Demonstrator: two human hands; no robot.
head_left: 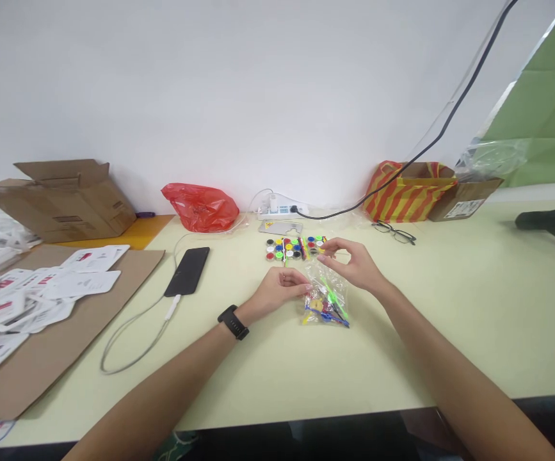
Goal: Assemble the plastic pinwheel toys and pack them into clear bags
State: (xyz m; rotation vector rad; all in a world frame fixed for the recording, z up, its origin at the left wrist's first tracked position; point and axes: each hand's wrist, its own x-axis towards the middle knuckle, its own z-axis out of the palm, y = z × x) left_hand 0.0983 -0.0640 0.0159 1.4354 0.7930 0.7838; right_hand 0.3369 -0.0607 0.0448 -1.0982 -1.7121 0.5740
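A small clear plastic bag (335, 296) lies on the table with colourful plastic pieces inside, among them green, blue and yellow ones. My left hand (281, 288), a black watch (233, 322) on its wrist, pinches the bag's left edge between thumb and fingers. Above the bag's top edge, my right hand (358, 264) has its thumb and index finger drawn together; what lies between them is too small to make out. Just behind those fingertips are rows of small round coloured discs (289, 248), with thin colourful strips lying across them.
A phone (187, 271) on a cable lies to the left, near white packets (47, 282) on cardboard (99, 320). Along the wall stand an open carton (75, 202), a red bag (201, 208), a power strip (281, 208) and a striped bag (402, 195). Eyeglasses (395, 232) lie at right.
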